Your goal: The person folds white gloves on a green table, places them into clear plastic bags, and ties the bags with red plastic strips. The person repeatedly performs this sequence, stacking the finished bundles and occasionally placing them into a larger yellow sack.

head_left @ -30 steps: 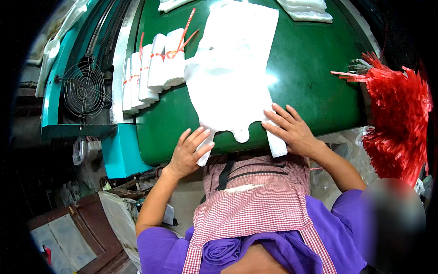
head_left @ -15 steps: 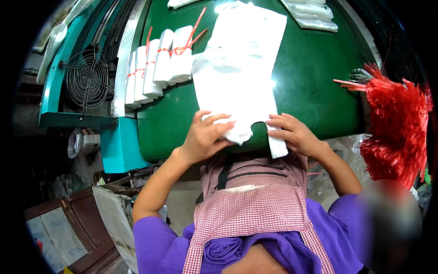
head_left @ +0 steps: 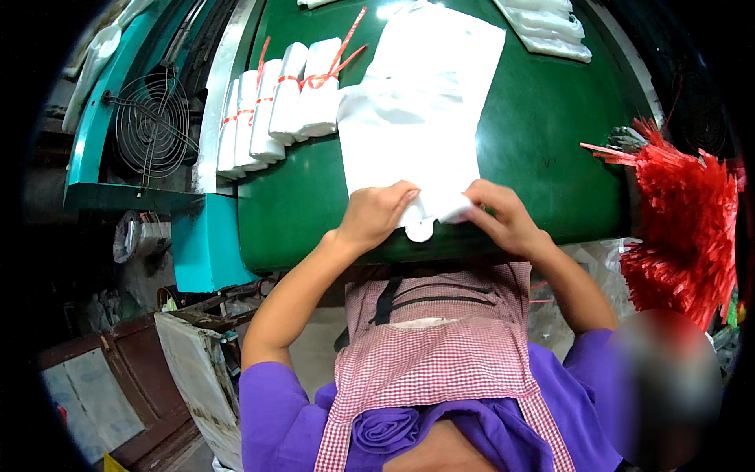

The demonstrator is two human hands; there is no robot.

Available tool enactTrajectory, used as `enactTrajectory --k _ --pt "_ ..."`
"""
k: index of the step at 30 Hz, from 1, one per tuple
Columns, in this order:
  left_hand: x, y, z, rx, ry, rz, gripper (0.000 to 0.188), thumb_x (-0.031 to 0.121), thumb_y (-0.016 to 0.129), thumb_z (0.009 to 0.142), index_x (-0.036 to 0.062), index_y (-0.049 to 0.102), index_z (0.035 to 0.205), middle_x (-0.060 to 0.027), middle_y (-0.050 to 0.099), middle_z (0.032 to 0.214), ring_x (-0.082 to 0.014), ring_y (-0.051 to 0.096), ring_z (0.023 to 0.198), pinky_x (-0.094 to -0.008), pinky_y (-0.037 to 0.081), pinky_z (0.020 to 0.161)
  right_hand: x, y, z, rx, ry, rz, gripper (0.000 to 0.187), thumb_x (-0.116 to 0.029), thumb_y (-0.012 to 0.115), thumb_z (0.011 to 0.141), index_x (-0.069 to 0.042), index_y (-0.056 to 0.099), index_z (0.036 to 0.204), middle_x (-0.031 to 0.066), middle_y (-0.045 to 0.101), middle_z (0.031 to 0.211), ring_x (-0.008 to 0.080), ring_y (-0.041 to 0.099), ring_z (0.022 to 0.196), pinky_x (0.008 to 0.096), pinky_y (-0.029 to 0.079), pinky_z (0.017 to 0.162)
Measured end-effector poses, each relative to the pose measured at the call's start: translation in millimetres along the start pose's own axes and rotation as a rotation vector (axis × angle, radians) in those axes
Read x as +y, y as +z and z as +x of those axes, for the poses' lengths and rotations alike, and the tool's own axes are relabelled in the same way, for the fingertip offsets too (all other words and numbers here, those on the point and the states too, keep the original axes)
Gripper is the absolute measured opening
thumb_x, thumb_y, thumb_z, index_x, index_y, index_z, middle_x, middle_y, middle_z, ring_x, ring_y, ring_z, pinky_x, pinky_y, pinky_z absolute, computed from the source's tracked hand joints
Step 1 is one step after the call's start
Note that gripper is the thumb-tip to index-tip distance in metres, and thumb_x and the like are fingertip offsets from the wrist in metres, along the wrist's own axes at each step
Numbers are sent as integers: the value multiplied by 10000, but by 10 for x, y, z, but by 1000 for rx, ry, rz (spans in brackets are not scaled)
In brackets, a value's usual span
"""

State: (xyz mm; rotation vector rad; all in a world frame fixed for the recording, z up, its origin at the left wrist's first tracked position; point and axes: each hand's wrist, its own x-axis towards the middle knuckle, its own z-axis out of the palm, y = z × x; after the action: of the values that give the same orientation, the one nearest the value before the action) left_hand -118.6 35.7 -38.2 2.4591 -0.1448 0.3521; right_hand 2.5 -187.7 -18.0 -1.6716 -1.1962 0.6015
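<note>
White plastic carrier bags (head_left: 409, 149) lie flat on the green table (head_left: 550, 149), their near end at the front edge. My left hand (head_left: 371, 216) is closed on the left handle part at that end, thumb and fingers pinching it. On the other side my right hand (head_left: 505, 216) grips the right handle strip, which is folded inward and blurred. Between both hands a small rounded white tab (head_left: 420, 230) sticks out toward me. How many layers the bags have cannot be made out.
Several rolled white bag bundles (head_left: 287, 98) tied with red strips stand in a row at left. More folded white bags (head_left: 546, 31) lie far right. A thick bunch of red strips (head_left: 680, 228) hangs at the right edge. A round wire fan guard (head_left: 153, 126) is at left.
Both hands have closed on the handle ends. My right hand has brought its strip up and inward from hanging over the edge, and the hands are closer together.
</note>
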Motion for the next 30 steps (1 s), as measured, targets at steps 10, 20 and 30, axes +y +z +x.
enactTrajectory --k 10,20,30 --pt "143 35 -524 17 402 335 330 128 538 834 58 597 1151 -114 588 1165 -250 566 1048 -394 422 947 -70 454 293 -113 46 -585 219 -171 607 823 -28 615 988 148 613 1096 293 607 974 411 496 742" --pt "-94 -77 271 -179 -233 -50 129 165 598 826 69 635 904 -168 646 844 -345 627 751 -416 501 623 -34 229 521 61 -204 -584 454 -214 532 899 29 475 1279 216 436 1372 346 388 1301 448 311 1072" --pt "170 -103 -91 -54 192 471 524 161 710 713 -2 543 1182 -149 557 1176 -280 573 1034 -370 449 945 156 420 313 51 -215 -574 547 -268 644 823 5 475 1266 189 412 1392 363 325 1337 469 270 1098"
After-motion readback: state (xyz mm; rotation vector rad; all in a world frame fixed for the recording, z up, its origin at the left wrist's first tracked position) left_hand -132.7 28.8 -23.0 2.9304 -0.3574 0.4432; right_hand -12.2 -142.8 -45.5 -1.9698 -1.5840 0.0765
